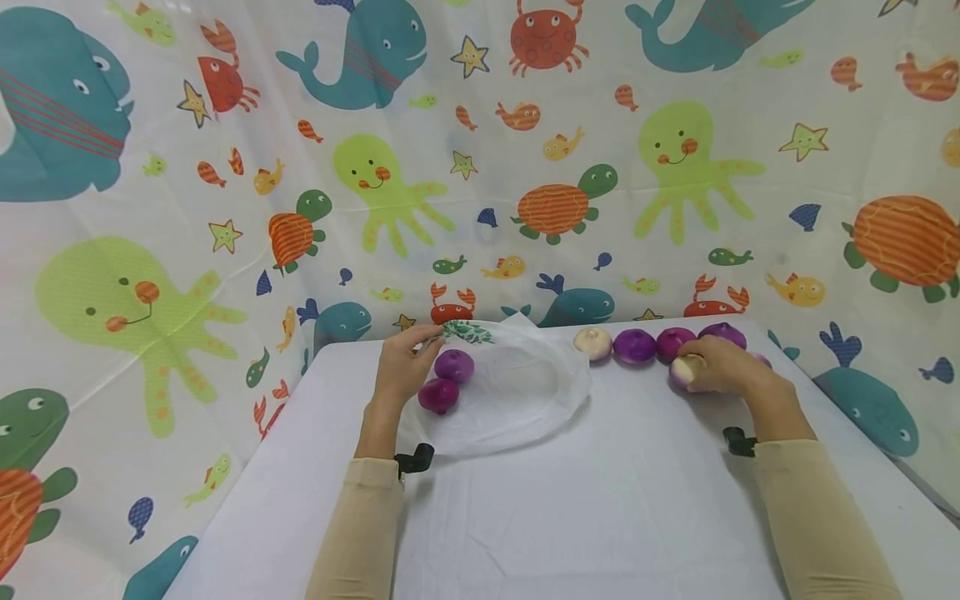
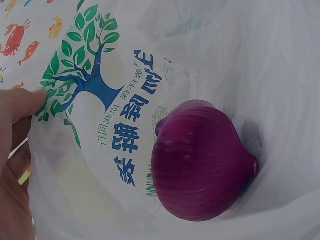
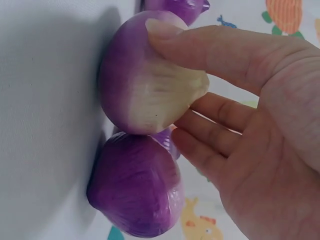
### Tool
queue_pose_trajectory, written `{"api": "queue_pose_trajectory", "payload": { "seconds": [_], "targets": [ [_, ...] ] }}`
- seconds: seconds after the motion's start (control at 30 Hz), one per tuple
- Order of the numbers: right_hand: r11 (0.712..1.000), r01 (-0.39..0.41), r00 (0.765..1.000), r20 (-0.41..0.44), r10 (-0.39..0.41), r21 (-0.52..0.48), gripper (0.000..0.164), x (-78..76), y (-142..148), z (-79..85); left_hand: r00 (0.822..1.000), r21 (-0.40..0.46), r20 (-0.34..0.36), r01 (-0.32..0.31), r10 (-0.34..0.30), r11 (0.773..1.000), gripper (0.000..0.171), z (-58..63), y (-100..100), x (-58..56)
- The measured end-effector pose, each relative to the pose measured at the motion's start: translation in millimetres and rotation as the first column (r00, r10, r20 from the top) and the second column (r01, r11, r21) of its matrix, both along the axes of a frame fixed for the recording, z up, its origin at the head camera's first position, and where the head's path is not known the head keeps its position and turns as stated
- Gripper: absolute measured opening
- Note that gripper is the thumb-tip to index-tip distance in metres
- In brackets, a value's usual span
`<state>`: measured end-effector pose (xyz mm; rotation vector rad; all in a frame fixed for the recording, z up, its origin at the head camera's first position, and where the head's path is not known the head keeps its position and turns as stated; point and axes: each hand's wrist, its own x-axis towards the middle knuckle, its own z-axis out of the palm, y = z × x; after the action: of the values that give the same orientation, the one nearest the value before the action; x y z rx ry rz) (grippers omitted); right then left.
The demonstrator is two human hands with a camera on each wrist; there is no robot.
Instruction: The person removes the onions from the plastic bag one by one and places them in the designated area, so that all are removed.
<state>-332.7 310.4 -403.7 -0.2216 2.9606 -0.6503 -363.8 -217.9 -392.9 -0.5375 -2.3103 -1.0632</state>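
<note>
My left hand (image 1: 405, 362) pinches the edge of a white plastic bag (image 1: 517, 433) printed with a green-leaved tree and blue lettering. Two reddish-purple onions lie at the bag, the upper onion (image 1: 454, 367) just behind the lower one (image 1: 439, 396). The left wrist view shows one purple onion (image 2: 202, 162) close up against the plastic. Over on the right, my right hand (image 1: 720, 367) grips a purple onion with a pale cream top (image 3: 145, 75). Its thumb presses one side while the other fingers reach behind. A darker purple onion (image 3: 135, 185) sits right beside the held one.
Along the table's back edge stand a cream-white onion (image 1: 592, 343), a violet onion (image 1: 634, 347) and more purple ones beside my right hand. A white cloth covers the table (image 1: 562, 517). Behind it hangs a curtain (image 1: 480, 150) with sea-animal prints.
</note>
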Motion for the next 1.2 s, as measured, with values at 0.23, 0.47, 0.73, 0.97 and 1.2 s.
{"api": "queue_pose_trajectory", "payload": {
  "seconds": [0.23,0.47,0.73,0.97,1.2],
  "targets": [
    [1.0,0.007,1.0,-0.009,-0.007,-0.003,0.059,-1.2,1.0,0.3,1.0,-0.003,0.0,0.005,-0.005,1.0,0.023,0.1,-0.2,0.1],
    [1.0,-0.012,0.999,-0.039,0.012,0.003,0.058,-0.8,-2.0,2.3,1.0,0.004,-0.004,0.012,-0.012,1.0,0.023,-0.4,-0.2,-1.0],
    [1.0,-0.009,0.998,-0.064,0.007,-0.019,0.069,2.9,-19.2,15.1,1.0,0.002,-0.008,0.012,-0.012,1.0,0.023,0.0,-0.1,-0.8],
    [0.996,-0.072,0.988,-0.137,0.064,-0.05,0.083,5.5,-33.3,25.8,1.0,0.007,-0.013,0.016,-0.016,1.0,0.023,0.3,-0.5,0.0],
    [0.993,-0.113,0.973,-0.205,0.103,-0.036,0.079,7.7,-46.9,31.8,1.0,0.018,-0.006,0.022,-0.022,1.0,0.023,-0.2,-1.1,0.5]
  ]
}}
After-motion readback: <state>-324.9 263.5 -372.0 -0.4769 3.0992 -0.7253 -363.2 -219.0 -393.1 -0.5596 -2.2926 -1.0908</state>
